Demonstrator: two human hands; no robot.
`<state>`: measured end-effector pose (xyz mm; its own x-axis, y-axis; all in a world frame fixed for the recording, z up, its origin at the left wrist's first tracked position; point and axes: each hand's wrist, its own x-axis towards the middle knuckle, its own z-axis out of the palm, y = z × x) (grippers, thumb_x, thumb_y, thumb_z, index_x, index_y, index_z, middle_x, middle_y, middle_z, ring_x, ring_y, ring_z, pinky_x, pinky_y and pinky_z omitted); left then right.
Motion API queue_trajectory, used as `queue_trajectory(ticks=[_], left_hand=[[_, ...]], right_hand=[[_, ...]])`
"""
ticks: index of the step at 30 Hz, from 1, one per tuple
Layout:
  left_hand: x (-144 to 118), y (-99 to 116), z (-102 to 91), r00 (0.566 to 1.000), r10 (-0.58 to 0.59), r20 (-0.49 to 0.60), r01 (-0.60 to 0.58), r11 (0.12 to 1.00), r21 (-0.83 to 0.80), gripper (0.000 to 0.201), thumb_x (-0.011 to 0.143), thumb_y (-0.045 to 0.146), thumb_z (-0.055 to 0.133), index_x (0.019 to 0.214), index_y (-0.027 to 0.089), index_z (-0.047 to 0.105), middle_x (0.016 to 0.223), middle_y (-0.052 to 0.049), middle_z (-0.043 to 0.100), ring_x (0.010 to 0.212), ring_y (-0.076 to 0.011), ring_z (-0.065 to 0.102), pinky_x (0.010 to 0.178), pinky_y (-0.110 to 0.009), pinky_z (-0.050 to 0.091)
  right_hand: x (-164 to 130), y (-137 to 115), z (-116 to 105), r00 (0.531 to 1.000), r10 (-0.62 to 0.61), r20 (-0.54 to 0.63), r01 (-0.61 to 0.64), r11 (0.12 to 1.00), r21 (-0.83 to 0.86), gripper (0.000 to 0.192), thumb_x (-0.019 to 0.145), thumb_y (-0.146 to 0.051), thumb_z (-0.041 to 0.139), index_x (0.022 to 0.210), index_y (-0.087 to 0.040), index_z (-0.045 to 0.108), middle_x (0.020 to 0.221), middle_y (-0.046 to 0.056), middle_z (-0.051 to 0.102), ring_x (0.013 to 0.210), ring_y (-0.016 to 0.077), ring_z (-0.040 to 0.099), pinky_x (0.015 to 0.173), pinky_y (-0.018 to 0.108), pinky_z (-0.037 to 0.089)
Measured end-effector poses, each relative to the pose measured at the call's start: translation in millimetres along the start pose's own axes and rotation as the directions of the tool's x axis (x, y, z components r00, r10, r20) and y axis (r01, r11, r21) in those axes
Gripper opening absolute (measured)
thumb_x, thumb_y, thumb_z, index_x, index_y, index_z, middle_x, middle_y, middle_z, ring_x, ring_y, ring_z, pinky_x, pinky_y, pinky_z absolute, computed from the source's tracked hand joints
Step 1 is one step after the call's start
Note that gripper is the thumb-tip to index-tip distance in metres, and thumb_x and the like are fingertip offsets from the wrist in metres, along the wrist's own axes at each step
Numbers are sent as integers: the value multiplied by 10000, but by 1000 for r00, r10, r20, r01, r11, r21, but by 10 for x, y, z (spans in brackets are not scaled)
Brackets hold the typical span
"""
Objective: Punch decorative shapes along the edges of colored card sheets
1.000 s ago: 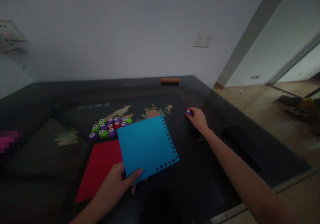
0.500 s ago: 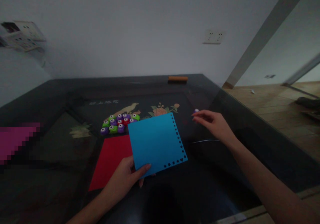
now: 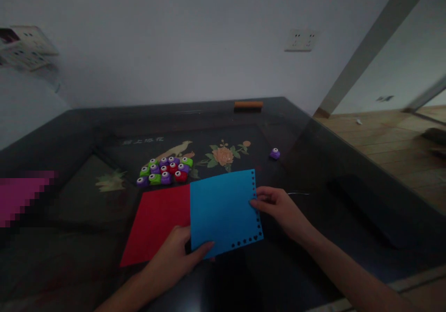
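A square blue sheet of paper (image 3: 223, 212) is held up above the table, slightly bowed, with small star, flower and heart holes along its right and bottom edges. My left hand (image 3: 181, 251) pinches its lower left corner, thumb on top. At the right edge, my right hand (image 3: 275, 205) grips the paper between thumb and fingers, covering some holes. Under and left of it lies a red sheet (image 3: 158, 223) on the dark table. Beyond the right hand sits a single purple craft punch (image 3: 275, 153) with an eye-like button.
Several green, purple and red craft punches (image 3: 164, 170) cluster behind the red sheet. An orange-brown cylinder (image 3: 248, 104) lies by the wall at the table's back. On the right rests a long dark object (image 3: 365, 207). A thin pale strand (image 3: 298, 193) is near my right wrist.
My right hand has come left and nearer, from beside the lone purple punch to the blue paper's right edge, and closed on it. The blue paper has turned slightly and sits a little lower.
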<state>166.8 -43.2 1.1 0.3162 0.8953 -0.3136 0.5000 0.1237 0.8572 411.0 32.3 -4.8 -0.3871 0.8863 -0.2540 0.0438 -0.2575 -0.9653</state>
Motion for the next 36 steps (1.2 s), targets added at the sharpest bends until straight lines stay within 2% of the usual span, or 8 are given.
queue_trajectory(ticks=[2,9,14,20,24,27,32,36], left_hand=[[6,-1,-10,999,38,-35,-38,999,-9,276,837,419,497,770,166,582,701,-25,668,660,-171,622,639,-245,470],[31,-101,-94,950,156,-272,-138,987,82,294,881,432,425,794,182,552,559,37,534,500,-121,506,481,-200,379],[45,-209,-134,900,364,-242,-285,908,307,250,905,313,387,772,190,559,575,27,576,518,-111,550,539,-190,400],[29,-219,-49,725,670,-156,-467,645,605,258,899,189,383,697,185,544,570,1,606,530,-113,569,545,-201,395],[-2,-69,90,530,841,108,-625,302,720,164,872,143,439,773,174,566,629,-23,653,532,-124,569,520,-237,372],[55,83,234,475,841,260,-692,174,701,119,866,147,460,843,162,576,685,-34,676,574,-136,596,532,-261,387],[343,251,542,456,853,254,-750,215,626,155,883,169,435,876,162,590,801,-49,701,713,-153,636,633,-281,447],[456,275,697,552,824,127,-805,487,338,219,906,181,383,865,164,598,822,-69,701,783,-144,634,720,-270,472]], right_hand=[[11,7,-1,1000,-1,-27,2,1000,17,212,673,-341,742,760,-177,641,633,-32,633,582,104,552,611,255,422],[59,19,-40,997,-1,-77,6,998,62,235,642,-357,759,767,-188,652,688,-14,655,612,127,573,633,284,448],[63,12,-113,993,-36,-114,47,994,95,244,632,-361,763,762,-184,655,725,-4,666,641,132,588,647,291,462],[2,-97,-310,980,-43,-196,59,995,75,299,596,-371,781,790,-177,660,752,15,676,645,142,595,634,303,477],[-66,-156,-536,963,-80,-257,94,995,42,299,582,-371,787,767,-176,655,712,8,662,591,128,571,570,276,467],[-113,-160,-750,938,-105,-329,111,994,-1,310,571,-379,791,768,-183,654,700,9,662,564,126,567,540,265,458],[-169,-69,-1132,913,-87,-399,61,995,-77,363,541,-374,806,806,-184,648,709,16,663,550,131,574,501,256,450],[-221,27,-1351,934,-26,-357,-20,992,-124,383,560,-358,797,857,-173,641,707,21,657,551,143,584,497,266,462]])
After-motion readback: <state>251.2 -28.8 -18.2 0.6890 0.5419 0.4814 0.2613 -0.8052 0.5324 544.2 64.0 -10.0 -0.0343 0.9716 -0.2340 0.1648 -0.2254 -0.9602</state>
